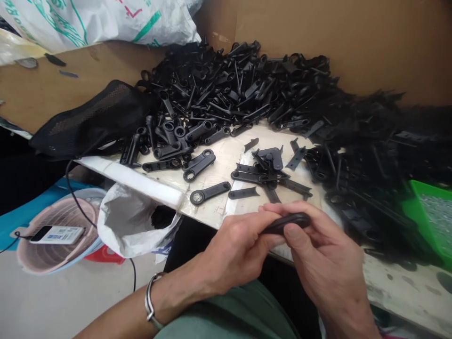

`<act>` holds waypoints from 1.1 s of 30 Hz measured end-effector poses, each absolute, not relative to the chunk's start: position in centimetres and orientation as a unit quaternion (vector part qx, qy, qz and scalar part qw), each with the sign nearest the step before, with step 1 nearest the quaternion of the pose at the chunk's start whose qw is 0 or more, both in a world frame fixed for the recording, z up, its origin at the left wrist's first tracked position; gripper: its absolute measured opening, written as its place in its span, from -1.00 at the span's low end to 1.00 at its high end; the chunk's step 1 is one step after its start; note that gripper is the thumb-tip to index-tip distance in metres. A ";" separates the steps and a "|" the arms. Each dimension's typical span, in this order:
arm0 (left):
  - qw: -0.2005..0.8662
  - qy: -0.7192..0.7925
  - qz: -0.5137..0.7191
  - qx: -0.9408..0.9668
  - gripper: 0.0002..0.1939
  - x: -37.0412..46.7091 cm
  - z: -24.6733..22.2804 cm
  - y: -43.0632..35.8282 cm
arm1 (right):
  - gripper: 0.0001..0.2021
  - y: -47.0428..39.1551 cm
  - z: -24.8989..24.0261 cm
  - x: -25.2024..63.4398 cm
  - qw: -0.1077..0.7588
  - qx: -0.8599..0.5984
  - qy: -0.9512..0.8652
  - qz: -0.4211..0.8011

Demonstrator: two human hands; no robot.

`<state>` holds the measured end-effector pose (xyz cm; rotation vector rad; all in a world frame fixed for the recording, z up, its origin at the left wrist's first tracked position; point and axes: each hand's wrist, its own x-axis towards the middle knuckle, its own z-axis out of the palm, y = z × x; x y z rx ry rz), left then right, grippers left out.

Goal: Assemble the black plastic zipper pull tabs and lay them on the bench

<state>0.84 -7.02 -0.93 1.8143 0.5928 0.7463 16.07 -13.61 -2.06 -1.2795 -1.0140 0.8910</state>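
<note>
A black plastic handle part (287,222) with a rounded end is held between my two hands, above the table's front edge. My left hand (243,245) grips its left end, fingers wrapped round it. At the other end, the thumb and fingers of my right hand (325,249) close on the part. Most of its length is hidden by my fingers. Just beyond my hands lie several loose black plastic pieces (243,193), some flat and thin. To their left rests a black lever-shaped part (210,192) with a ring at one end.
A big heap of black plastic parts (226,89) fills the table's back and right. A green bin (418,197) of small metal pieces stands at right. On the left are a black mesh bag (102,113), a white sack (123,212) and a pink basket (38,254) holding a white device (58,235).
</note>
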 end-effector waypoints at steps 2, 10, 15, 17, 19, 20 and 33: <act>0.534 0.248 0.299 0.750 -0.82 0.7 -0.7 -7.1 | -0.80 -13.7 -1.6 16.3 0.585 -0.545 -0.455 0.392; 0.553 0.276 0.279 0.735 -0.85 1.6 -1.4 -6.5 | -0.87 -12.8 -2.9 16.4 0.581 -0.597 -0.421 0.359; 0.549 0.256 0.274 0.748 -0.80 1.7 -2.1 -6.1 | -0.85 -12.5 -3.7 17.1 0.586 -0.550 -0.423 0.418; 0.586 0.235 0.265 0.729 -0.78 1.4 -1.7 -6.0 | -0.83 -12.6 -3.1 17.6 0.571 -0.553 -0.444 0.415; 0.605 0.221 0.249 0.723 -0.77 1.1 -1.2 -5.9 | -0.82 -12.8 -2.5 17.8 0.556 -0.563 -0.466 0.396; 0.605 0.217 0.243 0.726 -0.77 1.0 -1.0 -5.9 | -0.82 -12.9 -2.3 17.9 0.553 -0.568 -0.473 0.386; 0.704 0.252 0.210 0.630 -0.79 1.7 -1.2 -5.5 | -0.85 -11.9 -2.6 18.0 0.565 -0.555 -0.413 0.449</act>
